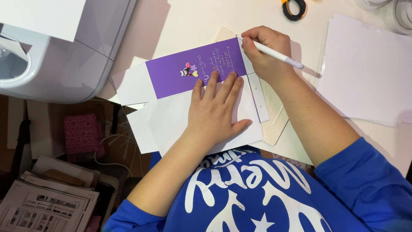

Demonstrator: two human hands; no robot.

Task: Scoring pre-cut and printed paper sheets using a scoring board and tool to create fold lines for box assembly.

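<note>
A flat cut-out card sheet (169, 116) lies at the table's near edge, white with a purple panel (171, 71) carrying a small cartoon sticker and pale handwriting. My left hand (216, 107) presses flat on the sheet, fingers spread, fingertips touching the purple panel's lower edge. My right hand (268, 51) grips a white pen-like tool (274, 53), whose tip meets the purple panel's upper right corner. A cream board (274, 124) lies beneath the sheet's right side.
A white cutting machine (64, 56) fills the upper left. A stack of white paper (369, 73) sits at right. A black and orange tape roll (294, 8) lies at the top edge. Boxes and papers (47, 197) crowd the floor at lower left.
</note>
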